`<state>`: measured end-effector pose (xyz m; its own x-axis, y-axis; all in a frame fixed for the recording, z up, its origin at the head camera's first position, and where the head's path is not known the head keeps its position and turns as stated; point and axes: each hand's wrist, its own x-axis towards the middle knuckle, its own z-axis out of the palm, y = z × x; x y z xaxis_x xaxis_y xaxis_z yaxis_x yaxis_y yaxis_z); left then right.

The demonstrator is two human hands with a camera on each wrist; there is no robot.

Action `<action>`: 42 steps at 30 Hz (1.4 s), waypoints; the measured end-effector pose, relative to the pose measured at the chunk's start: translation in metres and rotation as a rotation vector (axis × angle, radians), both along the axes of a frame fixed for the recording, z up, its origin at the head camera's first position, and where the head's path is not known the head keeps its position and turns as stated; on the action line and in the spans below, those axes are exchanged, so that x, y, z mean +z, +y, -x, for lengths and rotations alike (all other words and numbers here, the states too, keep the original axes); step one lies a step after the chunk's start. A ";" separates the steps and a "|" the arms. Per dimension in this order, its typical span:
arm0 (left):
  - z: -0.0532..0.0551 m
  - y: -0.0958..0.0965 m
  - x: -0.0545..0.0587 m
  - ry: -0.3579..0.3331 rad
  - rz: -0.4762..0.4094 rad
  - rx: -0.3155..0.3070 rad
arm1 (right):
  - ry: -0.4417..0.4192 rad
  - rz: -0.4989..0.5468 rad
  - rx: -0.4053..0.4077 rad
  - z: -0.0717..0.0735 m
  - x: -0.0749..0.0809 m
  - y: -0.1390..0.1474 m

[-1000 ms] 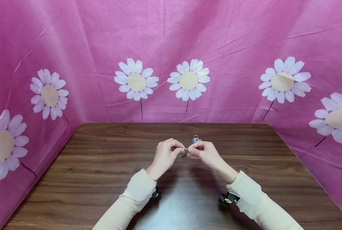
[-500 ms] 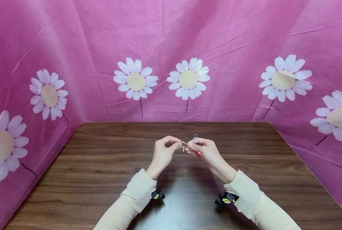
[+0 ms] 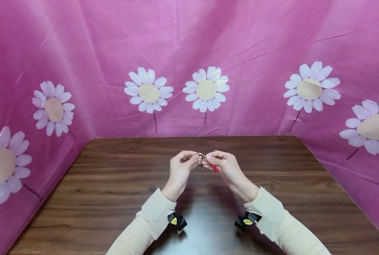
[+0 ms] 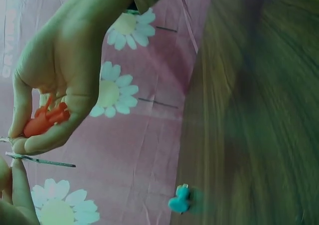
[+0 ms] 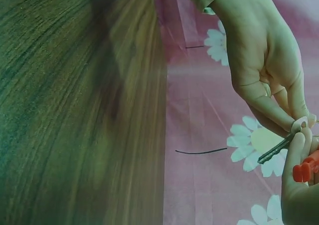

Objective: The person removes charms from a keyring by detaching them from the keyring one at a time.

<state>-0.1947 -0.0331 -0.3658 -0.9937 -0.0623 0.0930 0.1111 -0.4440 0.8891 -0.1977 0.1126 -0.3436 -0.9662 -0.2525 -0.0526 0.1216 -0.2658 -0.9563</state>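
In the head view my left hand (image 3: 179, 171) and right hand (image 3: 232, 171) meet fingertip to fingertip above the table. Between them is a gold-coloured key ring (image 3: 201, 156), which my left thumb and index finger pinch. A key (image 5: 274, 150) with a dark blade hangs at the fingertips, pointing away in the right wrist view. A small red figure charm (image 4: 45, 120) lies within my right hand's curled fingers, whose tips pinch at the ring. On the table behind the right hand, a teal-blue charm (image 4: 179, 200) shows in the left wrist view.
The brown wood-grain table (image 3: 113, 198) spreads under both arms. A pink cloth (image 3: 246, 32) with white daisies hangs along its back and sides. Both wrists wear a black strapped camera (image 3: 178, 221) beneath cream sleeves.
The key ring has come into clearer view between the fingertips as both hands rose slightly. The red charm now shows below the right hand, which covers most of the blue charm.
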 end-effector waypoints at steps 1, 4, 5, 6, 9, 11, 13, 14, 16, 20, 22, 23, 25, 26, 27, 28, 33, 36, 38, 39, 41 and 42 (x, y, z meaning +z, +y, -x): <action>0.000 0.000 0.000 -0.007 -0.012 0.001 | 0.002 0.003 -0.002 0.000 0.000 -0.001; 0.000 0.000 0.001 -0.014 -0.035 0.003 | 0.028 -0.005 -0.014 0.001 0.000 -0.002; 0.000 0.000 0.001 -0.014 -0.044 0.002 | 0.042 -0.015 -0.018 0.001 -0.001 -0.002; 0.001 -0.001 0.002 -0.015 -0.061 0.005 | 0.062 -0.034 -0.025 0.002 -0.002 -0.002; 0.002 -0.005 0.004 -0.010 -0.118 0.043 | 0.109 -0.090 -0.046 0.003 -0.007 0.001; 0.004 -0.008 0.005 -0.003 -0.130 0.069 | 0.120 -0.125 -0.064 0.004 -0.011 0.006; 0.005 -0.012 0.006 0.005 -0.107 0.082 | 0.114 -0.157 -0.078 0.005 -0.015 0.012; 0.005 -0.014 0.006 0.010 -0.078 0.077 | 0.109 -0.176 -0.088 0.006 -0.016 0.015; 0.006 -0.018 0.005 0.025 -0.002 0.051 | 0.105 -0.235 -0.103 0.008 -0.019 0.021; 0.013 -0.026 -0.001 0.084 0.200 -0.017 | 0.116 -0.398 -0.104 0.014 -0.022 0.029; 0.017 -0.031 -0.005 0.101 0.289 -0.047 | 0.125 -0.503 -0.082 0.018 -0.024 0.034; 0.019 -0.034 -0.007 0.104 0.321 -0.060 | 0.136 -0.566 -0.066 0.020 -0.026 0.036; 0.022 -0.038 -0.011 0.082 0.365 -0.082 | 0.169 -0.698 -0.048 0.024 -0.030 0.041; 0.023 -0.040 -0.013 0.058 0.380 -0.088 | 0.190 -0.761 -0.049 0.026 -0.033 0.044; 0.025 -0.042 -0.015 0.036 0.399 -0.095 | 0.206 -0.806 -0.052 0.029 -0.035 0.046; 0.026 -0.044 -0.018 0.013 0.409 -0.105 | 0.222 -0.844 -0.058 0.031 -0.038 0.049; 0.037 -0.054 -0.029 -0.085 0.456 -0.165 | 0.319 -0.926 -0.162 0.043 -0.049 0.058; 0.046 -0.058 -0.034 -0.112 0.503 -0.222 | 0.410 -0.955 -0.229 0.050 -0.055 0.061; 0.053 -0.060 -0.038 -0.121 0.545 -0.274 | 0.444 -0.956 -0.241 0.055 -0.060 0.062; 0.056 -0.060 -0.041 -0.126 0.562 -0.302 | 0.447 -0.950 -0.235 0.058 -0.063 0.062; 0.062 -0.059 -0.047 -0.143 0.588 -0.355 | 0.433 -0.930 -0.206 0.062 -0.069 0.060; 0.064 -0.058 -0.049 -0.153 0.589 -0.380 | 0.426 -0.918 -0.189 0.064 -0.072 0.059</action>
